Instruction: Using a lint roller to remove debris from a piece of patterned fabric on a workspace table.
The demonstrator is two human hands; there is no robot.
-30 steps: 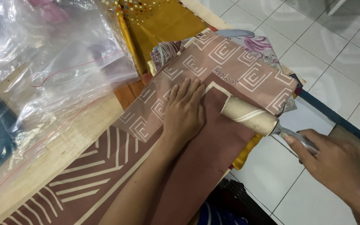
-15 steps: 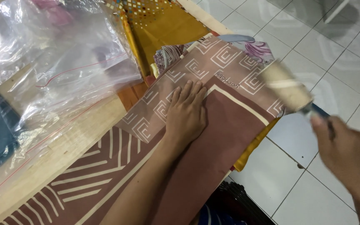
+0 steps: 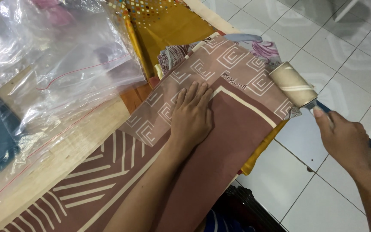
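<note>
While the left hand lies open, pinning the brown scarf on the counter, the right hand grips a lint roller — at two o'clock, its long axis along the scarf's far edge.

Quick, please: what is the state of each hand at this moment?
Left hand: open, pressed flat on the brown patterned cloth.
Right hand: closed on the handle of the lint roller, at the cloth's edge.

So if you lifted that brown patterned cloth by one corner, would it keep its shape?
Probably not. The brown cloth lies thin and flat, draping over the table edge, so it would likely flop. The left hand pressing it suggests it slides easily.
</note>
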